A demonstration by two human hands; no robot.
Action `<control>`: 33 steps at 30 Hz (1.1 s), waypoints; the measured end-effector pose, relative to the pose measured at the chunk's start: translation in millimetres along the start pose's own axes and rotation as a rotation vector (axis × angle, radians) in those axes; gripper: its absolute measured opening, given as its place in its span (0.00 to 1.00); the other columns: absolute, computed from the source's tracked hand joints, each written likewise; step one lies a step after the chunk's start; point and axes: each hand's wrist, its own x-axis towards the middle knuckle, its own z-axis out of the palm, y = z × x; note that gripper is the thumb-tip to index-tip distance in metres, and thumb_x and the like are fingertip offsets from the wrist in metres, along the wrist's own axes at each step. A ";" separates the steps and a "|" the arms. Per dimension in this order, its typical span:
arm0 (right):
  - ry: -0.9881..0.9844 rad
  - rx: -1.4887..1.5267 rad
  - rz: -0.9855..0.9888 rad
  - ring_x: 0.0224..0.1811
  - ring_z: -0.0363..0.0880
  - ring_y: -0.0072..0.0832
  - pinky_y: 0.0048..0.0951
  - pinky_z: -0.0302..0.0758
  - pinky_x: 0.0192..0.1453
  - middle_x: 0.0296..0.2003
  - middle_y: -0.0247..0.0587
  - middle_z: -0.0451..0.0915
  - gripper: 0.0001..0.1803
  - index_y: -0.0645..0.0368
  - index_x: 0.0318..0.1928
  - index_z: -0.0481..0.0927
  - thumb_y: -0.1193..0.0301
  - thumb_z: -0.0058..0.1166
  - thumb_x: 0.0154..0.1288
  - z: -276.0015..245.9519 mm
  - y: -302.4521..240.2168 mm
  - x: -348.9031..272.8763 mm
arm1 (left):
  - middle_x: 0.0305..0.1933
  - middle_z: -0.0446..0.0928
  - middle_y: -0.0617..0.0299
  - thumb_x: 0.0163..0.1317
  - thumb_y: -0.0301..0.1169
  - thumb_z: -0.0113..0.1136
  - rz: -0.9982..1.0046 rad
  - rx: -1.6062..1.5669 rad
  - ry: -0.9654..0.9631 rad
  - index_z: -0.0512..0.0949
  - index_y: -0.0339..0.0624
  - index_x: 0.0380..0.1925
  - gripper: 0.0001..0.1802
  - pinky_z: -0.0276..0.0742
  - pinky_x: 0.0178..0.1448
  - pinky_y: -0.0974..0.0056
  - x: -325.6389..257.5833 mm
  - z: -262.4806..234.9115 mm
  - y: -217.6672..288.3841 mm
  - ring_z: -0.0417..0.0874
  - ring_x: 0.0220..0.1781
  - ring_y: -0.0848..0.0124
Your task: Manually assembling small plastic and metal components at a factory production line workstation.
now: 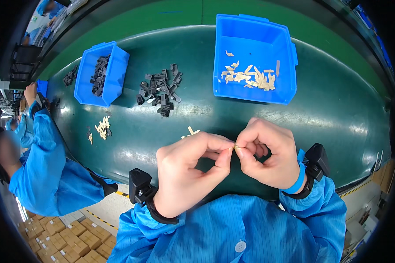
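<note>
Hands meet just above the near edge of the dark green counter [320, 109], and I see both pinching one tiny tan part [235, 147] between them. My left hand [191, 168] is curled, thumb and forefinger closed on the part from the left; my right hand [267, 153] is curled the same way, fingertips closed on it from the right, so the two hands touch at the pinch. The part is too small for me to tell its exact shape. Each wrist carries a black strapped device, and both sleeves are bright blue. Just beyond my left hand a few loose tan strips [191, 131] lie on the counter. Toward the far edge, right of centre, stands a large blue bin [254, 30] with a scatter of similar tan strips [250, 78] on its floor. Left of it, in the middle of the counter, sits a loose pile of small black plastic pieces [160, 90]. Further left a smaller blue bin [115, 74] holds more black pieces [99, 74], and a small heap of tan strips [102, 128] lies near that bin toward the left edge. At the counter's left end another person in a blue coat [44, 166] is seated, well apart from my hands.
</note>
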 end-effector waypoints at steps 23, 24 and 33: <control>-0.119 0.225 0.089 0.19 0.63 0.13 0.18 0.58 0.22 0.21 0.27 0.69 0.07 0.58 0.32 0.74 0.83 0.55 0.54 -3.5 2.7 -0.3 | 0.30 0.80 0.63 0.57 0.17 0.59 -0.314 -0.449 -0.153 0.76 0.33 0.31 0.03 0.77 0.38 0.75 4.0 -12.3 -4.5 0.82 0.32 0.79; -0.120 0.225 0.089 0.19 0.63 0.13 0.18 0.58 0.22 0.21 0.27 0.69 0.07 0.58 0.32 0.74 0.83 0.55 0.54 -3.7 3.0 -0.1 | 0.30 0.80 0.63 0.57 0.17 0.59 -0.342 -0.485 -0.160 0.76 0.33 0.31 0.03 0.77 0.37 0.75 4.7 -13.4 -4.1 0.82 0.32 0.79; 0.108 -0.281 -0.307 0.21 0.71 0.25 0.25 0.69 0.24 0.26 0.33 0.73 0.12 0.56 0.36 0.79 0.80 0.62 0.48 -6.9 1.9 3.6 | 0.29 0.80 0.63 0.58 0.18 0.59 -0.339 -0.435 -0.116 0.75 0.33 0.31 0.02 0.76 0.36 0.75 6.8 -15.5 -2.2 0.81 0.31 0.80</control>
